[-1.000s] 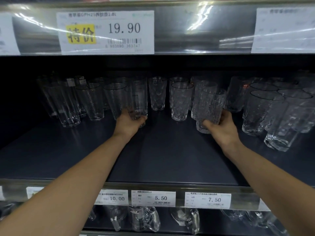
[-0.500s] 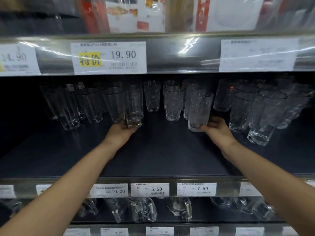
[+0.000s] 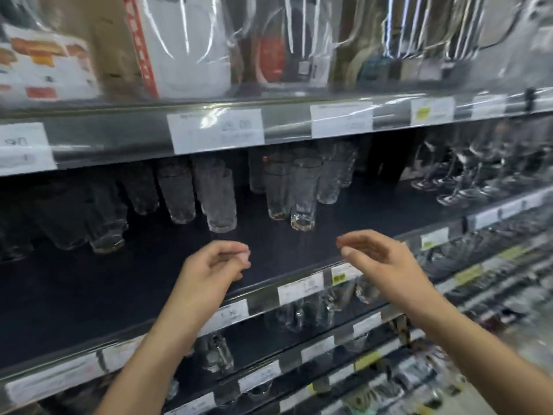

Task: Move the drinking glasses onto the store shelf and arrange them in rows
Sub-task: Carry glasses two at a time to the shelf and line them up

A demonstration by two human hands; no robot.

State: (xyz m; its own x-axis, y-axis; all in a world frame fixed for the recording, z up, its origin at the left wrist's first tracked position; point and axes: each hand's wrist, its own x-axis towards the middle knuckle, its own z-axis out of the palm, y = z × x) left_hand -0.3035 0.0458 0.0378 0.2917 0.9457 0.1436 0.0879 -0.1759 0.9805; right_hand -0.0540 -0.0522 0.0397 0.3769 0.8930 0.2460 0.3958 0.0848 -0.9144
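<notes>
Clear drinking glasses stand in rows at the back of the dark store shelf [image 3: 89,295]. A textured glass [image 3: 220,202] is the front one of its row, and a smooth glass [image 3: 303,194] fronts the row to its right. More tumblers [image 3: 104,223] stand at the left. My left hand [image 3: 209,274] hovers over the shelf's front part with its fingers loosely curled, holding nothing. My right hand [image 3: 380,259] hovers beside it over the front edge, fingers relaxed and empty. Both hands are apart from the glasses. The view is blurred.
Stemmed wine glasses [image 3: 460,181] stand on the same shelf at the right. Price tags [image 3: 300,290] line the shelf's front rail. Boxed and wrapped goods [image 3: 185,46] fill the shelf above. Glass mugs [image 3: 299,316] sit on lower shelves.
Both hands have let go of the glasses they held and pulled back toward the shelf's front. The camera has swung to the right and tilted.
</notes>
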